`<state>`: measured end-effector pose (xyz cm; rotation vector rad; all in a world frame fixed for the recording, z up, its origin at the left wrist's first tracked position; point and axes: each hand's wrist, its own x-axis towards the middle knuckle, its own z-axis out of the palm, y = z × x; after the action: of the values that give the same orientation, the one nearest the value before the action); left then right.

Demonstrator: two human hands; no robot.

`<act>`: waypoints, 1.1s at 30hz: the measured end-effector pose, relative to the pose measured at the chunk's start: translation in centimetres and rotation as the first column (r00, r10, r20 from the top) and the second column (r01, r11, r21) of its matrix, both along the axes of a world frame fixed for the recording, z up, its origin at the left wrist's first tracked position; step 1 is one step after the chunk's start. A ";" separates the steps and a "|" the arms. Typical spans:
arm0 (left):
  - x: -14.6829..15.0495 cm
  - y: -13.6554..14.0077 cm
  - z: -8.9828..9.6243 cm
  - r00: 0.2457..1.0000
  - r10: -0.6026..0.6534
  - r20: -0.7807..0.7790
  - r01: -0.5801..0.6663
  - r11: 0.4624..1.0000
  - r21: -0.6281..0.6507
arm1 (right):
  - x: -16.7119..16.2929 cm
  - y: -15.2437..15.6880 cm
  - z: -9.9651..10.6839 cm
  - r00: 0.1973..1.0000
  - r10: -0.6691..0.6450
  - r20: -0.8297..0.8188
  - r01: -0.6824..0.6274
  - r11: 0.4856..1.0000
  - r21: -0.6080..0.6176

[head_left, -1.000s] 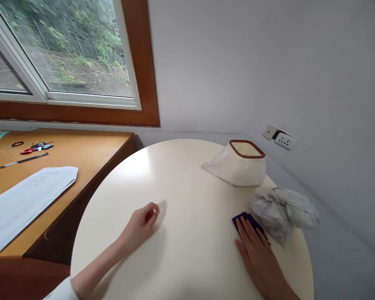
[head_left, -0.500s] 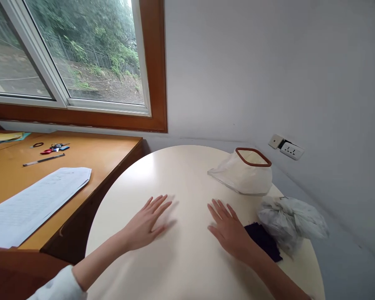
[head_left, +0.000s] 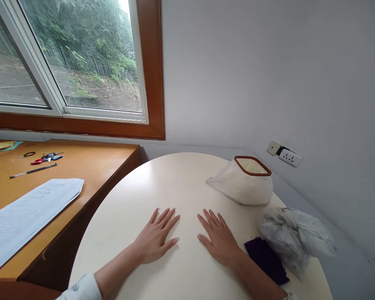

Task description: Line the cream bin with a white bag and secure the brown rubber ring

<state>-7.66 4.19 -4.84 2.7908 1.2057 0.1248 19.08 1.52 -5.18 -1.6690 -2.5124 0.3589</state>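
Note:
My left hand (head_left: 158, 237) lies palm down on the round cream table (head_left: 137, 187), its fingers spread and nothing held. To its right, my right hand (head_left: 217, 239) rests the same way, flat with fingers apart. Beside my right wrist is a folded piece of dark purple cloth (head_left: 266, 260). A knotted, translucent plastic bag (head_left: 295, 235) sits at the table's right edge, next to the cloth. Farther back stands a white bag-like thing (head_left: 242, 187) with a reddish-brown frame (head_left: 252, 173) around its top opening; what it holds cannot be made out.
A wooden desk (head_left: 90, 160) at the left carries papers (head_left: 34, 212), a pen (head_left: 33, 171), keys (head_left: 47, 157) and a black ring-shaped band (head_left: 28, 154). Wall sockets (head_left: 290, 157) are at the right. Behind the desk is a window (head_left: 93, 62).
Both hands have come down flat onto the table and moved a little closer together. The view has tilted slightly upward. The bags and cloth stay in place.

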 end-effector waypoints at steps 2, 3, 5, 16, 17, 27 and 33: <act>0.0 0.0 0.1 1.000 0.001 -0.006 -0.001 1.000 0.004 | 0.0 0.0 0.0 1.000 0.001 -0.007 -0.001 1.000 0.005; 0.1 0.0 0.2 1.000 0.000 -0.008 0.000 1.000 0.007 | 0.0 0.0 0.0 1.000 0.001 -0.010 -0.001 1.000 0.007; 0.1 0.0 0.2 1.000 0.000 -0.007 0.000 1.000 0.008 | 0.0 0.1 -0.1 1.000 0.000 -0.013 0.000 1.000 0.010; 0.1 0.0 0.3 0.999 -0.003 0.053 0.004 1.000 -0.017 | -0.1 0.0 0.0 1.000 -0.002 -0.015 0.002 0.999 0.045; 0.1 0.0 0.3 0.998 -0.004 0.061 0.005 1.000 -0.014 | -0.1 0.0 0.0 1.000 -0.003 -0.016 0.004 0.999 0.043; -0.1 0.1 1.1 0.903 0.246 0.353 -0.188 0.963 -0.191 | -1.0 -0.1 2.2 0.964 -0.059 -0.259 0.045 0.997 -0.058; -0.1 -0.2 2.6 0.665 0.459 0.589 -0.348 0.889 -0.299 | -2.4 -8.6 2.2 0.789 0.124 -0.601 -0.140 0.990 0.021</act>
<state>-7.78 3.97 -2.25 1.9835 1.4990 0.9037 16.65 -7.11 -2.94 -1.1290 -2.1320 0.7961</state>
